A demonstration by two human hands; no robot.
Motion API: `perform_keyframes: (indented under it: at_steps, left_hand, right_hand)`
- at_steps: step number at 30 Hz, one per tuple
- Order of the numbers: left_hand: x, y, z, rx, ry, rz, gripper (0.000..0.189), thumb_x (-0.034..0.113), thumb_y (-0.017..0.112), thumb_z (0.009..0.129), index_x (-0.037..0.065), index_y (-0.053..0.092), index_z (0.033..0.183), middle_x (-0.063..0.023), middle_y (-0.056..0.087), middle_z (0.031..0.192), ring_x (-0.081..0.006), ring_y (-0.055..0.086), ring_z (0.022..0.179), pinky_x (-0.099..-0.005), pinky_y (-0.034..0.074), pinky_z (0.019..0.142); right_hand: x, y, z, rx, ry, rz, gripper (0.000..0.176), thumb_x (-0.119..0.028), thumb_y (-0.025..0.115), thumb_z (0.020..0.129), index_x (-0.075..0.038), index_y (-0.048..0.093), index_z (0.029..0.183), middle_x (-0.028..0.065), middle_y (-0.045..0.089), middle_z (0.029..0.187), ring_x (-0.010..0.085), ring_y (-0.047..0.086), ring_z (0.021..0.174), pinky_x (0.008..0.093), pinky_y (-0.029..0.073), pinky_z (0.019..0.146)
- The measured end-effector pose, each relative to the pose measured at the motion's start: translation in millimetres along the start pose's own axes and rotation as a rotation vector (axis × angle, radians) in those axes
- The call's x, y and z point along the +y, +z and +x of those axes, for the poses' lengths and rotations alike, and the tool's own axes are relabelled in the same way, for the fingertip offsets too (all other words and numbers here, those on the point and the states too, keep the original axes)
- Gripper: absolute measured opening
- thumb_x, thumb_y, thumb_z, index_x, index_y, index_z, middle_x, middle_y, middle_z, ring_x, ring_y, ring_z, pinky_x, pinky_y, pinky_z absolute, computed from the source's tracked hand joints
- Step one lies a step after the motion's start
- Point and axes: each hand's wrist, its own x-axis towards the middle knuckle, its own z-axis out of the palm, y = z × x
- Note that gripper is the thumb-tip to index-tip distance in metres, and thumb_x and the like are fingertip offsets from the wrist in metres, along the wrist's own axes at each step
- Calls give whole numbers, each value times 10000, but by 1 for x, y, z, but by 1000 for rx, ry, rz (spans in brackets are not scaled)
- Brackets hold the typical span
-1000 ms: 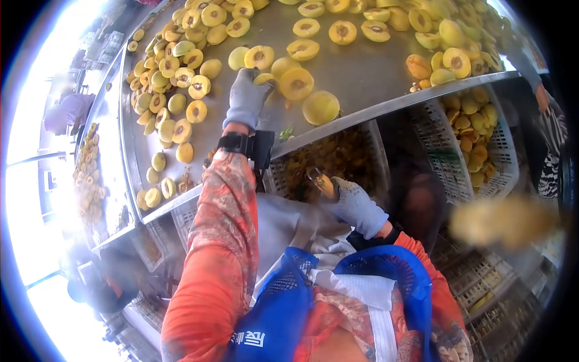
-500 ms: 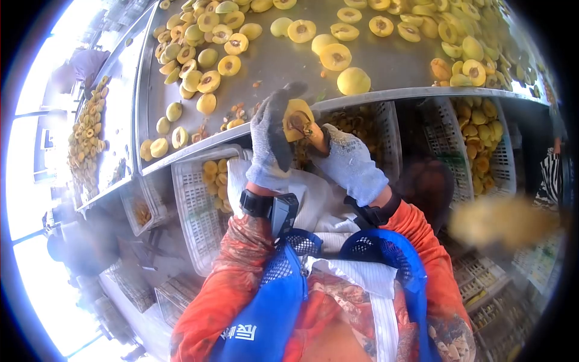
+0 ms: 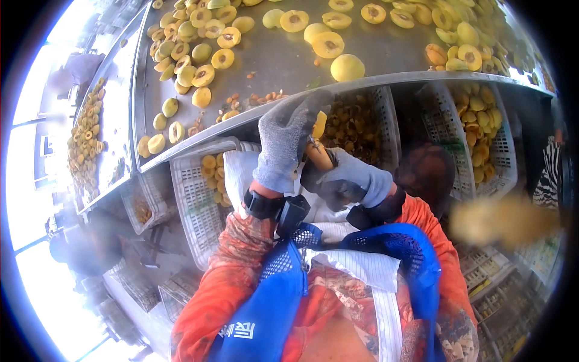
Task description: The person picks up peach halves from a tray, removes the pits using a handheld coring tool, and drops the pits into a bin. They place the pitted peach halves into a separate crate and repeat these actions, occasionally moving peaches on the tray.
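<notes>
Both hands wear grey gloves. My left hand [image 3: 284, 136] is closed around a yellow fruit half [image 3: 319, 125], which shows only as a strip past the fingers. Close beside it, my right hand [image 3: 350, 178] grips a tool by its light wooden handle [image 3: 319, 154]; the tool's tip is at the fruit. The two hands are near each other, just below the metal table edge. Below and behind them is a crate of dark yellow fruit pieces [image 3: 353, 123].
Halved fruits [image 3: 329, 44] lie scattered on the metal table [image 3: 271, 60]. White crates with fruit stand under its edge, one at left [image 3: 196, 205] and one at right [image 3: 506, 145]. Another fruit pile [image 3: 87, 130] lies far left. A blurred brown shape hangs at right.
My left hand has turned and moved slightly right, so less of the fruit's cut face shows. My right hand has shifted slightly lower. The table appears higher in view.
</notes>
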Motion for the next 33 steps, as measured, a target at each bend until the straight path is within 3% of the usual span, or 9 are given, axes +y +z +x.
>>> perform_keyframes:
  at_steps: [5,9,11,13,14,19,24,31,33]
  left_hand:
    - [14,3,2,7,-78,-300,281,150,477,978,-6,635,1150,-139,679,1040,-244,663,937,-329,549,813]
    - [-51,-96,-6,285,-293,-775,324,202,546,962,-4,594,1207,-151,633,1160,-252,635,1025,-332,539,870]
    - [-57,-166,-16,201,-141,279,305,119,587,928,-48,584,1183,-93,609,1153,-187,626,976,-305,545,821]
    - [-80,-209,-5,351,27,829,358,119,652,888,-51,584,1196,-110,620,1141,-195,629,975,-311,540,805]
    - [-51,-178,8,404,-56,541,398,123,702,847,-36,595,1196,-117,671,1048,-203,643,946,-329,522,821]
    - [13,-1,92,-162,-81,1039,532,527,492,913,60,630,1128,-211,684,968,-348,656,961,-415,501,821]
    - [-8,112,159,-469,-80,1361,499,500,517,880,73,641,1106,-219,661,1049,-367,630,1026,-436,494,871]
    - [-34,63,165,-447,-114,998,681,514,665,814,9,519,1247,-213,630,1146,-350,648,980,-411,494,867]
    - [-44,26,157,-376,-514,156,581,377,648,870,-8,501,1280,-147,589,1202,-218,605,1066,-361,525,871]
  right_hand:
    - [4,12,-17,-135,-51,488,218,-65,669,755,13,582,939,26,495,563,121,455,416,235,327,398]
    - [-11,-8,-36,-105,32,214,191,-111,658,798,-1,587,937,31,527,616,117,502,491,235,392,469]
    - [15,-32,-20,292,-29,-584,245,-207,647,809,-17,598,957,139,647,793,256,636,702,340,499,639]
    - [49,-55,-11,729,5,-1260,282,-265,661,790,-35,608,945,186,665,838,331,650,745,400,506,645]
    - [40,-56,-13,681,99,-1082,333,-287,653,791,-14,611,976,232,661,891,401,630,863,457,490,764]
    - [50,-70,-11,651,21,-925,343,-305,653,793,-21,610,981,217,656,819,387,636,786,442,490,716]
    - [57,-82,-14,669,-9,-947,380,-338,649,794,-27,609,1008,231,654,857,405,631,805,453,490,723]
    - [35,-72,-17,604,-3,-915,319,-309,633,821,-61,595,1018,196,661,940,375,637,883,450,488,801]
    - [35,-68,-18,610,-87,-826,326,-299,641,813,-56,593,1024,200,657,938,380,631,882,447,487,799]
